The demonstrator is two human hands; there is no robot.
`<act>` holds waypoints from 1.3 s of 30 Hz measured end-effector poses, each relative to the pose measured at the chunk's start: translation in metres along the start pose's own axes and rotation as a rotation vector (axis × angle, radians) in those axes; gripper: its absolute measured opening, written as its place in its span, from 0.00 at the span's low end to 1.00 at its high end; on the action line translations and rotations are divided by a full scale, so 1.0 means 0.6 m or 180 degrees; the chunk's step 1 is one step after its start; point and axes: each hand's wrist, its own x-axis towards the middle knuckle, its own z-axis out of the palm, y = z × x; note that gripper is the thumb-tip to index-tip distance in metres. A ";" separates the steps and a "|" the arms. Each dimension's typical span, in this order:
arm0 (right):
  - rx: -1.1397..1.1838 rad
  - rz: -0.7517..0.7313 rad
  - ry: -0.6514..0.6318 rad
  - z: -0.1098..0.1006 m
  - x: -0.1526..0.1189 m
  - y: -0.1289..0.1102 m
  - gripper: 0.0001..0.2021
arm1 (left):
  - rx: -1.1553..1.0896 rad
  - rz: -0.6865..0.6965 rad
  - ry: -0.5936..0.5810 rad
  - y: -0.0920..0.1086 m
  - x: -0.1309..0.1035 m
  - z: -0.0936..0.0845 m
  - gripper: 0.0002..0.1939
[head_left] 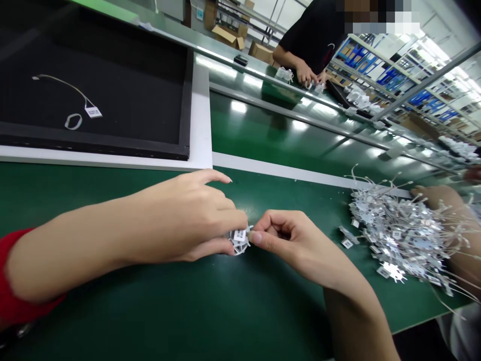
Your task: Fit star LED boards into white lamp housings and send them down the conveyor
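A small whitish, ring-shaped part with a printed label [240, 235] lies low over the green bench top [263, 311], between my two hands. My left hand [203, 215] grips it from the left, thumb below and fingers above, with the index finger stretched out. From the right, my right hand [281, 235] pinches at the part's edge with thumb and index finger; whether a wire end is between those fingertips I cannot make out. Both hands partly cover the part.
A heap of silvery labelled parts with thin wires [406, 235] lies to the right, another person's arm [451, 210] beside it. At upper left is a black tray [143, 90] holding a wired label [93, 111] and a pale loop [73, 122]. A person [311, 40] works across the bench.
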 end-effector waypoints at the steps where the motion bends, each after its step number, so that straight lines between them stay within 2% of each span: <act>1: -0.0016 0.0015 -0.0022 0.000 0.000 0.000 0.21 | 0.0166 0.0159 -0.0003 0.000 -0.001 0.002 0.04; 3: -0.0049 0.0058 -0.0055 0.000 0.001 0.000 0.21 | 0.0566 0.0523 0.0000 -0.003 -0.002 0.008 0.05; 6: -0.0114 0.0130 -0.0075 0.001 0.003 0.001 0.22 | 0.0849 0.0647 0.0150 -0.007 -0.002 0.013 0.07; 20: -0.0154 0.0155 -0.0019 0.001 0.003 0.002 0.19 | 0.0574 0.0487 0.0153 -0.005 -0.001 0.017 0.08; 23: -0.0118 0.0198 -0.0079 0.000 0.002 0.003 0.19 | 0.0237 0.0347 0.0078 -0.006 0.000 0.017 0.07; 26: -0.0090 0.0227 -0.0126 0.001 0.003 0.002 0.19 | -0.0186 0.0022 -0.0128 -0.006 0.003 0.013 0.07; 30: -0.0111 0.0108 0.0031 0.005 0.005 -0.001 0.20 | -0.0418 -0.0381 -0.0277 -0.006 0.005 0.008 0.08; 37: -0.0143 0.0116 0.0100 0.010 0.009 -0.001 0.19 | -0.0320 -0.0381 -0.0347 -0.005 0.008 0.009 0.09; 39: -0.0166 0.0104 0.0116 0.010 0.008 0.000 0.16 | -0.0310 -0.0414 -0.0280 -0.005 0.007 0.007 0.13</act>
